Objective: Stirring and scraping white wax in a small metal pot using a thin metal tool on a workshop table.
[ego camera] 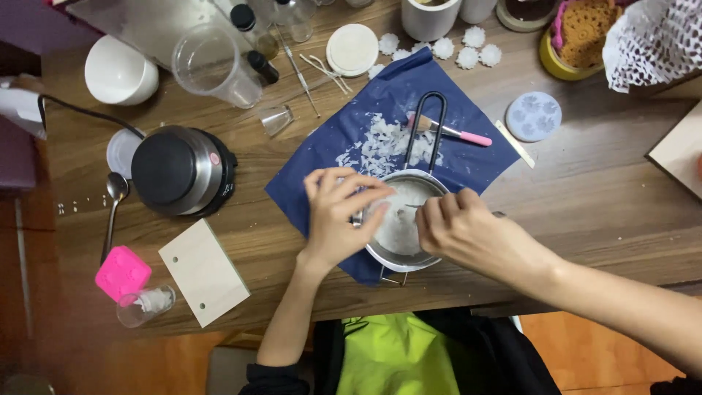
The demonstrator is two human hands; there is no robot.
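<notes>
Wax flakes (pixel 398 219) fill a small steel melting pot (pixel 401 252) that sits on a dark blue paper sheet (pixel 468 164) near the desk's (pixel 607 197) six-o'clock edge. The pot's looped wire handle (pixel 426 124) points to twelve o'clock over a loose heap of more white flakes (pixel 384 143) on the sheet. The left hand (pixel 338 212) is at the pot's nine-o'clock rim, its grip narrow, fingertips pinched over the flakes; whether it holds any cannot be told. The right hand (pixel 461 230) comes in from three o'clock, its grip closed around something thin that dips into the pot, too hidden to name.

A brush with a pink handle (pixel 457 133) lies on the sheet at one o'clock from the pot, beside a pale flat stick (pixel 515 144). A round pale-blue mould (pixel 534 115) rests farther toward two o'clock, well apart from the hands. White flower-shaped pieces (pixel 442 48) are scattered at twelve o'clock near a white round lid (pixel 352 49). At nine o'clock from the pot stands a small black-topped electric hot plate (pixel 179 170), with a spoon (pixel 113 205) just beside it. A white bowl (pixel 119 71) and a clear plastic measuring cup (pixel 212 66) lie toward ten o'clock. At seven o'clock are a pale wooden board (pixel 205 272), a pink silicone mould (pixel 122 273) and a small tipped glass (pixel 145 306) holding white flakes.
</notes>
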